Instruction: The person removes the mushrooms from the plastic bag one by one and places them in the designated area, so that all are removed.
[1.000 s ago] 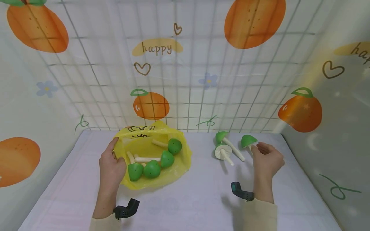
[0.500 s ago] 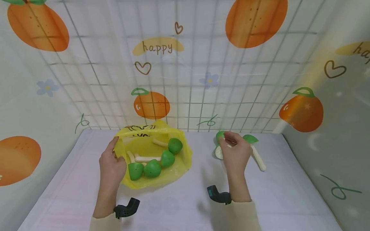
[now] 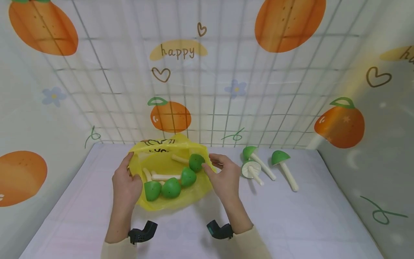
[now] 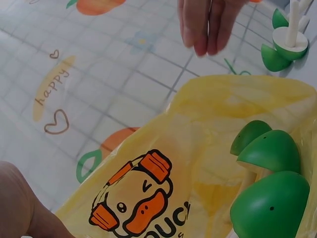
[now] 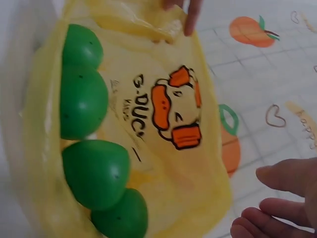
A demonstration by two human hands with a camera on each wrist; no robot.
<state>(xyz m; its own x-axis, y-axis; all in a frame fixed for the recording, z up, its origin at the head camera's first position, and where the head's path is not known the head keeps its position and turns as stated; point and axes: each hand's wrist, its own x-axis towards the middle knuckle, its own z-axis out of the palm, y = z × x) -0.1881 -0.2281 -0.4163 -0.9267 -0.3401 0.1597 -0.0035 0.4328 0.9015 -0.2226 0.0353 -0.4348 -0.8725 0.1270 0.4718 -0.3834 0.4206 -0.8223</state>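
Observation:
A yellow plastic bag (image 3: 200, 190) with a cartoon duck print (image 5: 173, 109) lies with its mouth spread wide. Several toy mushrooms with green caps and pale stems rest inside, such as this toy mushroom (image 3: 170, 188). My left hand (image 3: 127, 187) grips the bag's left edge, its fingertips showing through the thin film in the right wrist view. At the bag's right rim hovers my right hand (image 3: 226, 176), thumb and fingers apart with nothing between them. In the left wrist view the right hand (image 4: 208, 25) hangs beyond the rim.
Right of the bag, two toy mushrooms lie together, one toy mushroom (image 3: 251, 169) showing its white underside. Farther right is a single toy mushroom (image 3: 286, 169). A printed sheet (image 3: 275, 90) over a wire grid rises behind the table (image 3: 181, 237), with another at the right side.
The right hand let go of the rightmost mushroom, which now lies flat, and moved left past the other two to the bag's right rim. The left hand has stayed at the bag.

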